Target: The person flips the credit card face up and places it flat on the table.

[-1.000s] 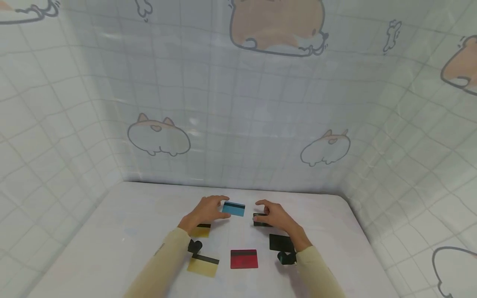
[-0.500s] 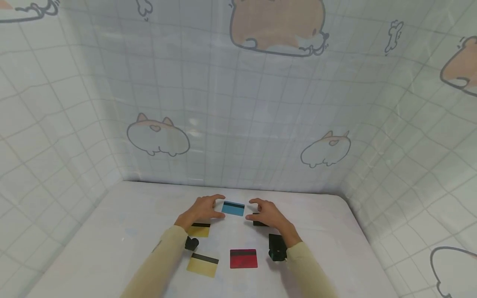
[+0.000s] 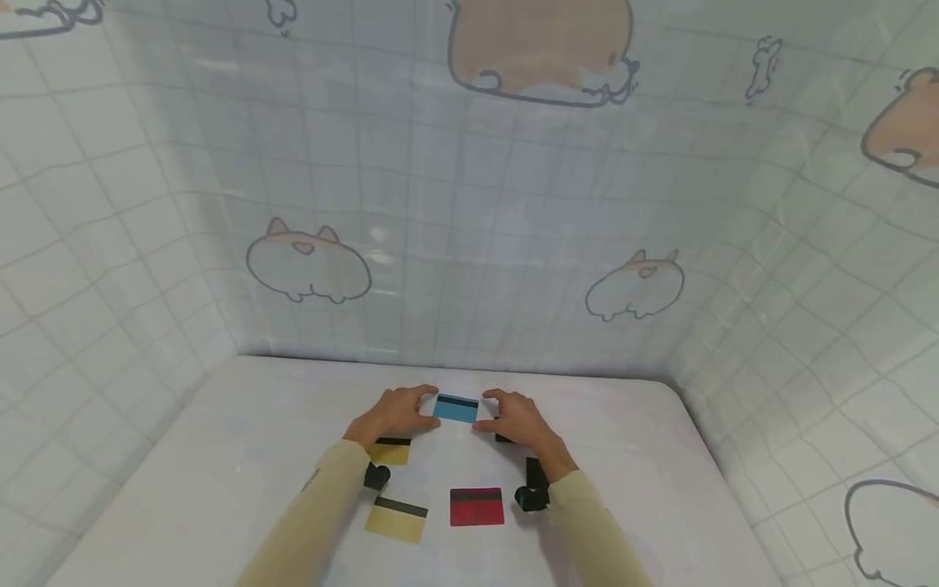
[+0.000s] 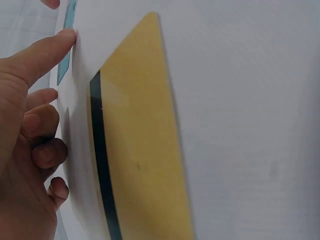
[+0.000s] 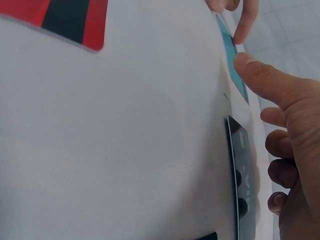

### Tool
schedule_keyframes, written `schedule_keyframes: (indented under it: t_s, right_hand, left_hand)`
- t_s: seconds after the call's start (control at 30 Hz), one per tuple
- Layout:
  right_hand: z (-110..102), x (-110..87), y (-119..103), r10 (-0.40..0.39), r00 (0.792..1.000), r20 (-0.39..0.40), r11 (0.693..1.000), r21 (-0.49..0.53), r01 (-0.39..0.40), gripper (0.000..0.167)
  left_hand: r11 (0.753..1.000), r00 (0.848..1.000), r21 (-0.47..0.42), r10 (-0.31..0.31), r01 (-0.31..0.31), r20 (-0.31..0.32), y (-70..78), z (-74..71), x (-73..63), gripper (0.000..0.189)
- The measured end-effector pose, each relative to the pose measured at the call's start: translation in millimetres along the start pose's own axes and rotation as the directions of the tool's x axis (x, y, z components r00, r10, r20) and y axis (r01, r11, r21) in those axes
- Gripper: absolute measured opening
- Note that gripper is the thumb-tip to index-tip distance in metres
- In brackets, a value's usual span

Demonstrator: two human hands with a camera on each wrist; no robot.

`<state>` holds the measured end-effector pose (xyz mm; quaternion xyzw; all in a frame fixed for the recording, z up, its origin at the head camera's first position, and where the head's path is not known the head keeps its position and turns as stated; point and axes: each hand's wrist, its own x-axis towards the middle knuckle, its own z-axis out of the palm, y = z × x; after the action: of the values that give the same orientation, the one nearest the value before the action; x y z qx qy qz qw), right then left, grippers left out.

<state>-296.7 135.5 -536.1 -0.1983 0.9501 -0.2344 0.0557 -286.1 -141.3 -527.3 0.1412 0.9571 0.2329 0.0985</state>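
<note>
A blue card (image 3: pixel 456 408) with a dark stripe lies on the table between both hands. My left hand (image 3: pixel 396 409) is at its left end, thumb and index finger spread apart at the corners. Facing it, my right hand (image 3: pixel 517 419) makes the same spread shape at the right end. In the left wrist view, the thumb overlaps the edge of the blue card (image 4: pixel 64 70), and the other fingers are bent. The right wrist view has the thumb tip at the near edge of the blue card (image 5: pixel 233 62). Below my right palm, a black card (image 3: pixel 502 434) is mostly hidden.
A yellow card (image 3: pixel 392 452) lies under my left wrist, another yellow card (image 3: pixel 397 520) nearer. A red card (image 3: pixel 477 507) is at the front middle. By my right wrist is a second black card (image 3: pixel 535 470), partly covered. A patterned curtain (image 3: pixel 469 244) hangs behind the table.
My right hand has moved left from over the black card to the blue card's right end. My left hand has shifted slightly left. The blue card has stayed in place.
</note>
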Motion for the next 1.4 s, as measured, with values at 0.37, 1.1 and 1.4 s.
schedule_keyframes:
  t_s: [0.37, 1.1, 1.4]
  right_hand:
    - [5.1, 0.6, -11.1, 0.003, 1.000, -0.025, 0.996, -0.084, -0.005, 0.068]
    - [12.6, 3.1, -12.7, 0.005, 0.999, -0.032, 0.996, -0.090, -0.008, 0.056]
    - [14.1, 3.1, -15.7, 0.037, 0.999, -0.015, 0.996, -0.084, -0.039, 0.056]
  left_hand:
    - [1.000, 1.000, 0.009, 0.004, -0.004, 0.012, 1.5, 0.5, 5.6, 0.067]
    - [0.998, 0.999, 0.052, 0.046, -0.046, -0.007, 2.1, 4.4, 5.1, 0.055]
    - [0.998, 0.998, 0.031, 0.058, -0.058, -0.007, 1.4, 3.4, 4.1, 0.050]
